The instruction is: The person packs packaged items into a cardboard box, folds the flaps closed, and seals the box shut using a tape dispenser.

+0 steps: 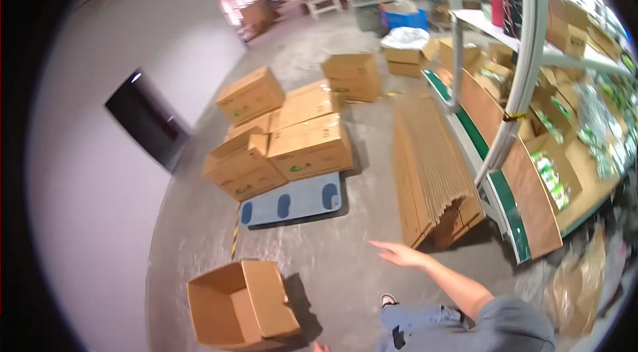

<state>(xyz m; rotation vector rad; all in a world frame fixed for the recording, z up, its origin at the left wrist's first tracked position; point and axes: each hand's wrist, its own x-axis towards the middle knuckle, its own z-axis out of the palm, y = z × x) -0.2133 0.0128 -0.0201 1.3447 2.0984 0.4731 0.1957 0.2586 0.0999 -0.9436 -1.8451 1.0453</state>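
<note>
My right hand (397, 254) reaches forward over the floor with its fingers stretched out and nothing in them. Just ahead and to its right stands a long row of folded brown cartons (428, 159), packed upright side by side; the hand looks apart from them. At the lower edge only a bit of my left hand (321, 348) shows, so its fingers are mostly hidden. To the left of that hand an open carton (271, 302) sits on the floor, its flaps up and its visible inside bare.
Ahead, closed cartons (309, 146) and one with raised flaps (242, 169) rest on a blue plastic pallet (302, 199). A workbench (528, 186) with green-and-white goods runs along the right. A white wall (86, 172) with a dark doorway (147, 119) bounds the left.
</note>
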